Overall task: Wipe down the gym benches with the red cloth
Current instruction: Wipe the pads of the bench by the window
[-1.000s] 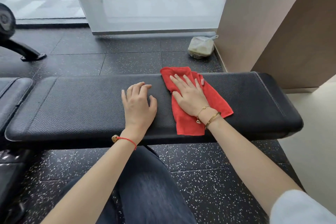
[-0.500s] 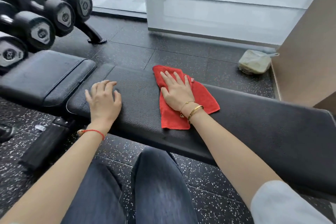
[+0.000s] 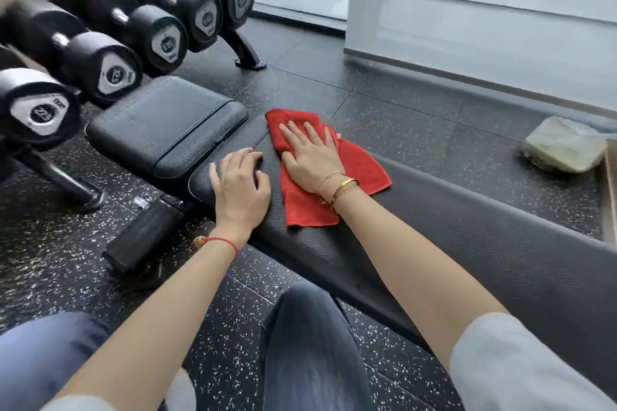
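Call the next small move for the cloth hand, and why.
Probably slide the right hand and red cloth on left, over the seam onto the seat pad. The cloth already lies at the long pad's left end, and the left hand rests on that end beside it.

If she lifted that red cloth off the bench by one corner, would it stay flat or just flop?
Probably flop: the red terry cloth lies creased and folded under the flat right hand. It likely weighs little, since it looks thin. It seems to slide easily over the black padded bench, whose textured vinyl looks smooth enough.
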{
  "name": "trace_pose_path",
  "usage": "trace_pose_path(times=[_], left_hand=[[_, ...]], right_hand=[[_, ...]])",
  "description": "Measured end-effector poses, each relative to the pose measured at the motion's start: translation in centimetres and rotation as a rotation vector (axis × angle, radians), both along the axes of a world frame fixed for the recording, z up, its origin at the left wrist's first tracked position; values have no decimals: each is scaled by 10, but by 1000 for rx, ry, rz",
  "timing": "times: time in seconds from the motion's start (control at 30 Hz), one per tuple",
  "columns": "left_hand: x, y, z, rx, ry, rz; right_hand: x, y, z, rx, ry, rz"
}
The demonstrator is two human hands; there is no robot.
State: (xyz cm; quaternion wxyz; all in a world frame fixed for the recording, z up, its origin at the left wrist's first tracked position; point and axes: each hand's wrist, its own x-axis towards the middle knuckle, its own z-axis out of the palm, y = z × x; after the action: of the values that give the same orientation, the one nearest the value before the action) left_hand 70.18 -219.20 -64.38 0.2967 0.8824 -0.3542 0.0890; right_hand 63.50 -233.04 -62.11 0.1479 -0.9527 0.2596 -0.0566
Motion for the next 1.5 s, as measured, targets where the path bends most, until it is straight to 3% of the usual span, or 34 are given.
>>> trace_pose_path(times=[0.37, 0.87, 1.13, 1.33, 1.5], left_hand=[[4, 1, -4, -9, -1, 6], [4, 3, -5, 23, -13, -8], [1, 5, -3, 94, -19, -38], [13, 14, 7, 238, -64, -150], [36, 32, 16, 304, -74, -320]], right_hand=[[2, 10, -2, -13, -20, 45], [-108, 98, -10, -90, -76, -222], [-172, 94, -10, -91, -94, -337], [-143, 51, -4, -47, -59, -313], [-70, 18, 0, -35, -5, -268]])
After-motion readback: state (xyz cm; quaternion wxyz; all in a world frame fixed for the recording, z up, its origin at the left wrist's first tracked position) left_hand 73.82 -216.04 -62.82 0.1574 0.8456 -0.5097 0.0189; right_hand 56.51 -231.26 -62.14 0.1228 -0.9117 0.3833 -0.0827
